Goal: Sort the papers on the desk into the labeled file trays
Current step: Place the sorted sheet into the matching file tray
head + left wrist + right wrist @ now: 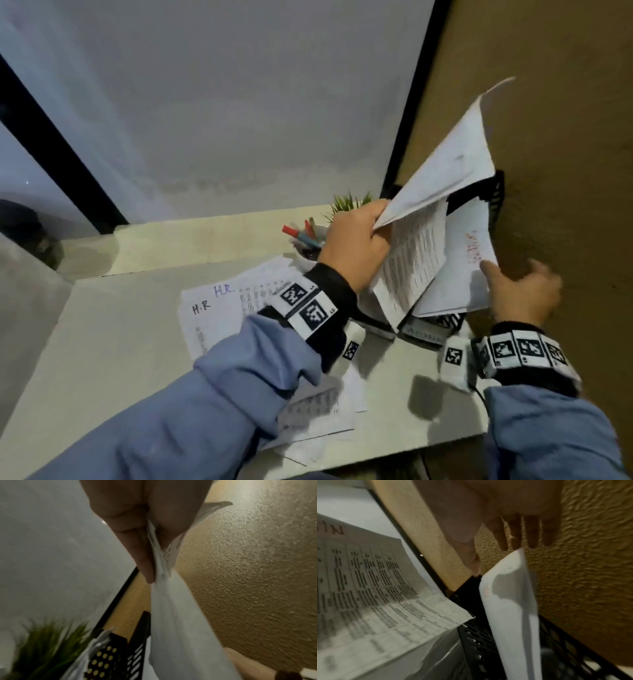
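Note:
My left hand (378, 221) grips a bundle of white papers (442, 174) by one corner and holds it raised and fanned over the black mesh file trays (497, 192) by the right wall. In the left wrist view the fingers (145, 561) pinch the bunched sheets (175, 628). A printed sheet (414, 260) hangs below the bundle. My right hand (513, 277) has straight, spread fingers, and its thumb touches a sheet with red writing (459, 274) that stands in the trays. The right wrist view shows that sheet (510, 601) at my fingertips (517, 534). Papers marked "H.R" (212, 308) lie on the desk.
A cup of pens (306, 236) and a small green plant (349, 202) stand just left of the trays. More printed sheets (318, 411) lie near the desk's front edge under my left sleeve. A textured tan wall (565, 137) closes off the right side.

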A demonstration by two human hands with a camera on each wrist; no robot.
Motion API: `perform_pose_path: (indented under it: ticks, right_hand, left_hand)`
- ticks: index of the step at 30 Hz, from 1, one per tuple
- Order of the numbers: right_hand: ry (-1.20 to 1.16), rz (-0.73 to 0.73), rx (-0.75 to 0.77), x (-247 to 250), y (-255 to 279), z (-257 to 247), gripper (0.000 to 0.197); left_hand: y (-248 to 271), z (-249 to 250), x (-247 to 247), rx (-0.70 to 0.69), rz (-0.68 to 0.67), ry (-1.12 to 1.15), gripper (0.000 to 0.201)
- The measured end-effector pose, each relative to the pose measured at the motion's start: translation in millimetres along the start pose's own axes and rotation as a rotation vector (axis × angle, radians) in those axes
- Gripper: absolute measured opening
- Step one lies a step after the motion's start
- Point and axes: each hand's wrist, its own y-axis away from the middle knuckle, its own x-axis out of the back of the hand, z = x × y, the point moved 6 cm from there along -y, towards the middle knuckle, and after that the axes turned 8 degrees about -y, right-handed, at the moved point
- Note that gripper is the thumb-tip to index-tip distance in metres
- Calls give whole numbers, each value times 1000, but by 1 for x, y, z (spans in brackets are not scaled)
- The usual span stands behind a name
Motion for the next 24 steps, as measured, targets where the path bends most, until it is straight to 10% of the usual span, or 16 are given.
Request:
perform_pose_path:
  ticks: [4,11,16,24]
  right_hand:
    - [-53,-189,-172,-17,-5,25,49]
    - [-217,-241,137,-19,-5,-11,12]
    - [-334,-209,61,-16,-10,-30,44]
    - [-138,-245,196,-9,-1,-39,31]
  left_hand:
    - [-10,20,-40,-17,-56,-70,43]
    - [-8,26,-98,58,-205,-166,37]
    - [-4,10,-138,187,-345,-165,47]
    - [-4,7,-160,156,-462,-302,39]
